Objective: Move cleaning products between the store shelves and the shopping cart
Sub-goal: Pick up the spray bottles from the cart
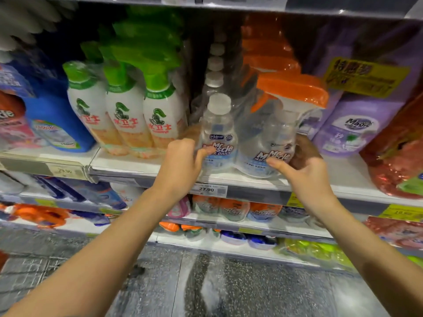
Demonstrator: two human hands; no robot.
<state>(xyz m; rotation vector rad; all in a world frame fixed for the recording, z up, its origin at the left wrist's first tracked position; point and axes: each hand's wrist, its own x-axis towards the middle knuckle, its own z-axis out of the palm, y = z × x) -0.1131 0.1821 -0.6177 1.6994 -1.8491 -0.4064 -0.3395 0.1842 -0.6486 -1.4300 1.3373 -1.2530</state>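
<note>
A shrink-wrapped Mr Muscle twin pack (247, 138) stands at the front of the middle shelf (229, 179): a clear white-capped refill bottle on the left and a spray bottle with an orange trigger on the right. My left hand (183, 161) grips the pack's left side, thumb on the refill bottle's label. My right hand (304, 165) grips the right side, thumb across the spray bottle's front and fingers behind it. More of the same packs line up behind it.
Green-capped white spray bottles (128, 115) and a blue jug (59, 124) stand to the left. Purple Magic pouches (352, 129) and a red bag (398, 161) are to the right. A 27.90 price tag (207, 189) hangs below. Lower shelves (229, 220) hold more cleaners above a speckled floor (229, 289).
</note>
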